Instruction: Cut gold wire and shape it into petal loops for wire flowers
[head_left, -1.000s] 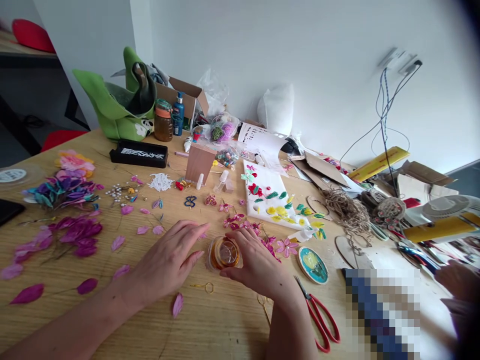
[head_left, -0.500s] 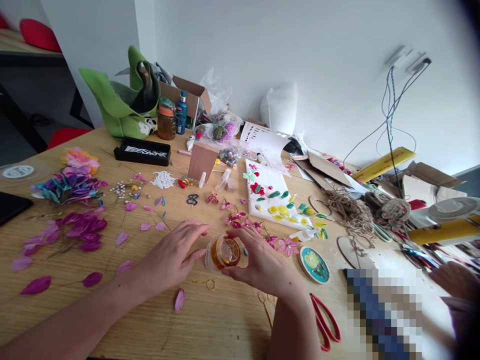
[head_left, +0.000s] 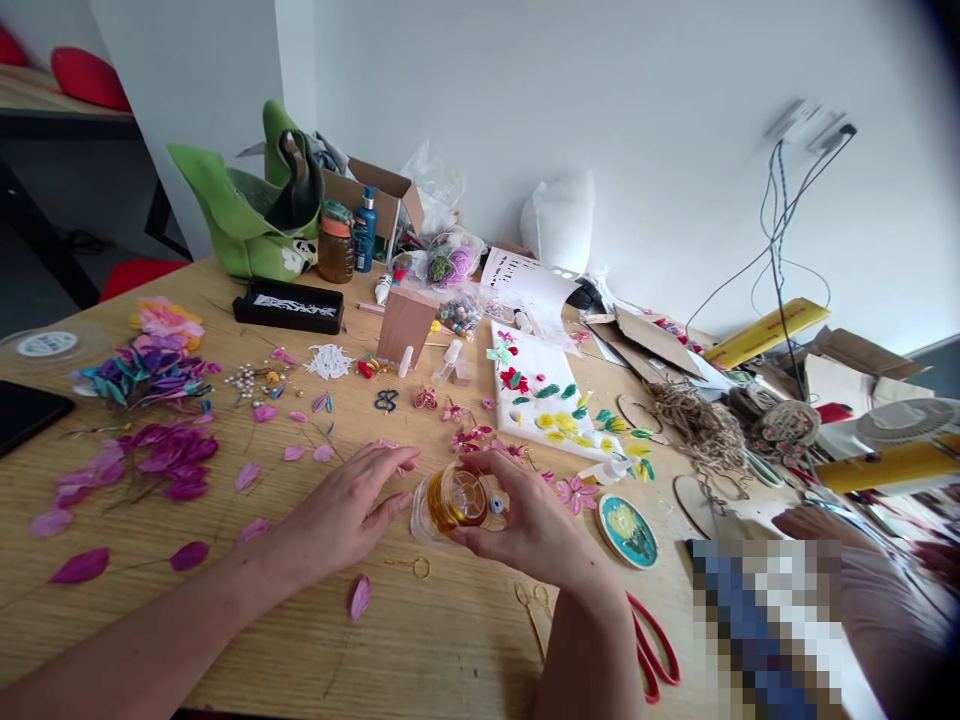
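Both forearms rise from the bottom edge of the frame and the hands meet near the middle, palms turned toward each other, low over the wooden table [head_left: 450, 655]. The left forearm slants up from the lower left corner; the right one comes up more steeply from the bottom, right of centre.

The right hand [head_left: 525, 520] arches over a spool of gold wire [head_left: 446, 502], grasping it with its fingers across the top and its thumb near the lower right edge. The spool is at the centre of the frame, tilted, one clear flange facing right. A small pale round object [head_left: 496, 504] shows in the gap between this thumb and the fingers.

The left hand [head_left: 346, 512] is loosely curved, fingers extended together and thumb spread below them, gripping nothing. Its tips point right, toward a clear plastic piece [head_left: 421, 518] just left of the wire; whether they touch it I cannot tell.

Below the hands lie a looped gold wire piece [head_left: 421, 568] and a pink petal [head_left: 360, 598]. Red looped handles [head_left: 658, 650] emerge beside the right forearm, at lower right. Above them is a round painted disc [head_left: 628, 532].
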